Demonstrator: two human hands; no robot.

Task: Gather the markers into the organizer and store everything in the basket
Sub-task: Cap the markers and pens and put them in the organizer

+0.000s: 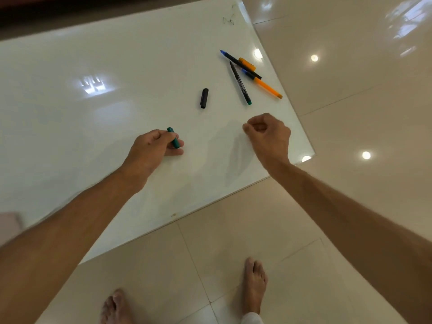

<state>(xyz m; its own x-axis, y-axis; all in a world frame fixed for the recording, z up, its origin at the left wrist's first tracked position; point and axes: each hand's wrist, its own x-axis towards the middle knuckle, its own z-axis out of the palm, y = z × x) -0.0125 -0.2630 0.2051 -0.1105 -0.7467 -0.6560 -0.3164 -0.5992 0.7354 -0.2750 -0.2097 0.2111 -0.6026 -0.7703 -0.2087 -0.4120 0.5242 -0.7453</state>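
Left hand [154,146] pinches green cap [173,138] — right hand [268,134] fisted.

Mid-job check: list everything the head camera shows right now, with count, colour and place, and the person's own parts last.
White board: one, glossy white, flat on the floor.
Green cap: one, green, pinched in the left hand's fingers.
Black cap: one, black, lying loose mid-board.
Uncapped marker: one, dark barrel with green tail end, at the board's right edge.
Blue-tipped pen: one, dark barrel, crossing the orange items.
Orange pen: one, orange barrel, near the board's right edge.
Orange piece: one, under the blue-tipped pen; cannot tell what it is.
Tiled floor: beige, glossy.
Organizer, basket: neither in view.
Left hand: holds the green cap.
Right hand: curled, holds nothing visible.
Bare feet: two, bottom of view.
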